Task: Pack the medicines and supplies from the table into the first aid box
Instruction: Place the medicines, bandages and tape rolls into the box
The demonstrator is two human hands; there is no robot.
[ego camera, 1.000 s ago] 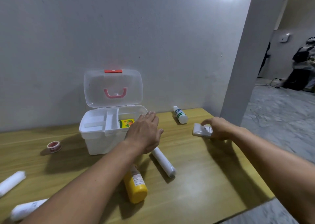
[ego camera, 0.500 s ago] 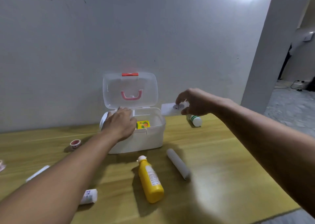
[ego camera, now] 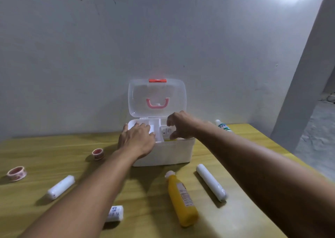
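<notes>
The white first aid box (ego camera: 168,152) stands open at the back of the table, its clear lid (ego camera: 157,94) upright against the wall. My left hand (ego camera: 137,140) lies palm down on the box's left rim and inner tray, holding nothing. My right hand (ego camera: 181,125) reaches into the right compartment, thumb and fingers pinching the edge of a white flat pack (ego camera: 165,131) that sits low inside. Something yellow shows under the pack. On the table lie a yellow bottle (ego camera: 182,199), a long white roll (ego camera: 211,182) and a white bottle with a green label (ego camera: 223,126).
Left of the box lie two red-patterned tape rolls (ego camera: 97,153) (ego camera: 16,173), a white bandage roll (ego camera: 60,187) and a small wrapped roll (ego camera: 115,213) partly behind my left forearm. The wooden table (ego camera: 54,147) stands against a grey wall; a pillar (ego camera: 299,102) rises at its right.
My right hand carried the white flat pack from the table's right side to the box and lowered it into the right compartment. My left hand moved from the box's right rim to its left.
</notes>
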